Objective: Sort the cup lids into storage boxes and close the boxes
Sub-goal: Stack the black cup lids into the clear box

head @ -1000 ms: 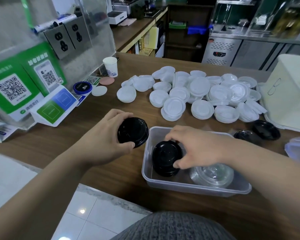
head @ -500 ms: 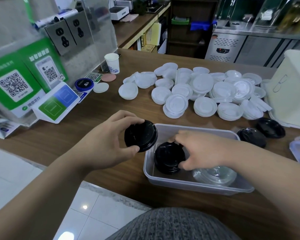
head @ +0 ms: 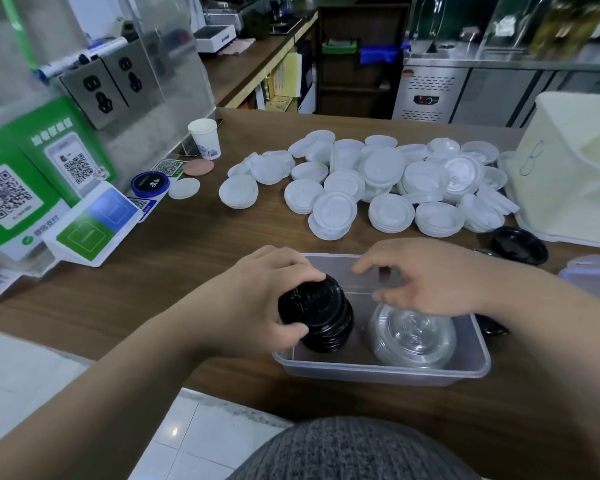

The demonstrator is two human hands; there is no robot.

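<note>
1. Left hand (head: 267, 299) is on the black stack (head: 321, 317), fingers and thumb curled round its top rim. The stack stands in the left end of the box (head: 388, 371), lower centre of the frame.
2. Right hand (head: 426, 278) hovers over the right half of the box, just above the clear lids (head: 416, 337). Its fingers are loose and half-spread, with nothing to be seen in them (whether the thumb brushes the clear lids, I cannot tell).
3. The step in hand, as I read it, is seating black lids on their pile inside the box. This is sorting, with closing a long way off.
4. There is plenty left. White lids (head: 378, 185) are heaped across the upper centre of the counter (head: 194, 244), well apart from the box. Loose black lids (head: 518, 244) lie at the right of the frame, just beyond the right forearm.
5. The next move calls for a square release. The stack leans a little and looks to rise above the rim, so the left hand should settle it flat before letting go.
6. After that, the free right hand is the nearer one for the loose black lids at the right.
7. One risk is a nudge that tips the stack into the clear lids beside it. Its height may also matter when the box comes to be closed.
</note>
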